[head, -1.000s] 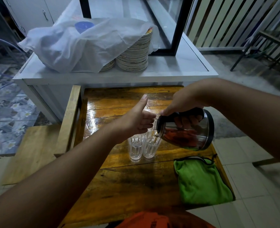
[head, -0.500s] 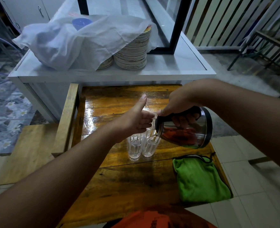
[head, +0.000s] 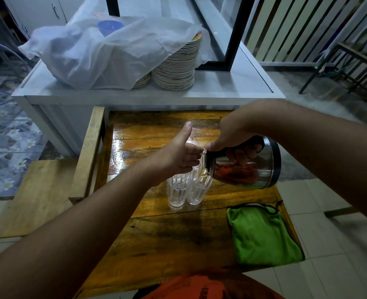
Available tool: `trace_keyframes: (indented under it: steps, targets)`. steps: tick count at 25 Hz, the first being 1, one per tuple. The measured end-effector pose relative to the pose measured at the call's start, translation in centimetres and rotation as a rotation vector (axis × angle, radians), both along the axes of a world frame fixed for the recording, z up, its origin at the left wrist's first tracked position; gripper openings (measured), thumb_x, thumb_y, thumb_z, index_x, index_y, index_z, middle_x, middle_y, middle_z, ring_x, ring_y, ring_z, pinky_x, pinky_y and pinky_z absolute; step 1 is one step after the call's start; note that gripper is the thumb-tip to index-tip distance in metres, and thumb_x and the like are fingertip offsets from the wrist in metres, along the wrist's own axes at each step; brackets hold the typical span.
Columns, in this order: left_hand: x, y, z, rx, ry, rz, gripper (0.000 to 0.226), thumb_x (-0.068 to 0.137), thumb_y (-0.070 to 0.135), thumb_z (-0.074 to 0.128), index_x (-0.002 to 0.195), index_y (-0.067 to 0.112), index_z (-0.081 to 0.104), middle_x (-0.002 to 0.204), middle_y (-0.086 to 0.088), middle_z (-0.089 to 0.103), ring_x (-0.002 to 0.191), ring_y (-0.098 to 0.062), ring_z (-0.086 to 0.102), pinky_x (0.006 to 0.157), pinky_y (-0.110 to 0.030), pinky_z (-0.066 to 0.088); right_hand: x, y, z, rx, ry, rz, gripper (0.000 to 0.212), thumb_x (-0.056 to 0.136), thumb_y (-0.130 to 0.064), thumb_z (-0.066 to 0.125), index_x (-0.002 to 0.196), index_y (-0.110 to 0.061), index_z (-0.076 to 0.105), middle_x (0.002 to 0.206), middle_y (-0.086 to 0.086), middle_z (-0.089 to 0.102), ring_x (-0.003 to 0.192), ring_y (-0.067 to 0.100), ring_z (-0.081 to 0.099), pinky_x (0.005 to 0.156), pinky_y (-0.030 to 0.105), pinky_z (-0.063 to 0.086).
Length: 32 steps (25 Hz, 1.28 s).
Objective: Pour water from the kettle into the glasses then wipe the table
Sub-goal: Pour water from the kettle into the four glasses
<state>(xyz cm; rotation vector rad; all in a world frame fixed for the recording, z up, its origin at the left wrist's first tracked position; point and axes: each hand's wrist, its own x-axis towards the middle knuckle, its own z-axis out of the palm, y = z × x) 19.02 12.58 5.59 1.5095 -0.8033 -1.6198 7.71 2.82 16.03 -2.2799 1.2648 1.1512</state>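
Glossy wooden desk against a white cabinet; right hand grips the tilted kettle, left hand curled, thumb up.

Left arm: bare, it reached forward and up from the lower left of the view.
Left hand: thumb stood straight up, the other fingers curled in toward the palm, knuckles turned to the right.
Right arm: bare, it came in from the right edge, the wrist bent downward.
Right hand: closed around a black handle, fingers wrapped beneath it, the thumb tip close to the left hand's knuckles.
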Motion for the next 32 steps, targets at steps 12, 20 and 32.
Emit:
trace_keyframes:
  steps: [12,20,32]
  targets:
    - [0.4,0.4,0.2,-0.033,-0.001,-0.012,0.098,0.09,0.077,0.01,0.145,0.006,0.048,0.15,-0.017,0.048,0.138,-0.025,0.047,0.118,-0.042,0.031,0.7,0.2,0.3,-0.039,0.047,0.0,0.067,0.096,-0.065,0.039,0.077,-0.009,0.073,0.058,0.002,0.072,0.039,0.014,0.059,0.051,0.026,0.046]
    - [0.3,0.4,0.5,-0.041,-0.008,-0.021,0.098,0.09,0.076,0.008,0.144,0.006,0.049,0.149,-0.017,0.05,0.137,-0.025,0.048,0.118,-0.043,0.032,0.6,0.3,0.6,-0.052,0.051,-0.002,0.066,0.096,-0.064,0.039,0.079,-0.009,0.073,0.056,0.002,0.071,0.038,0.014,0.059,0.051,0.026,0.045]
    - [-0.1,0.4,0.9,-0.047,-0.06,-0.042,0.099,0.088,0.079,0.008,0.143,0.008,0.051,0.149,-0.016,0.05,0.136,-0.023,0.049,0.117,-0.04,0.033,-1.2,-0.4,0.8,-0.032,-0.042,0.025,0.067,0.093,-0.066,0.043,0.075,-0.01,0.075,0.056,0.002,0.073,0.05,0.018,0.069,0.061,0.031,0.056]
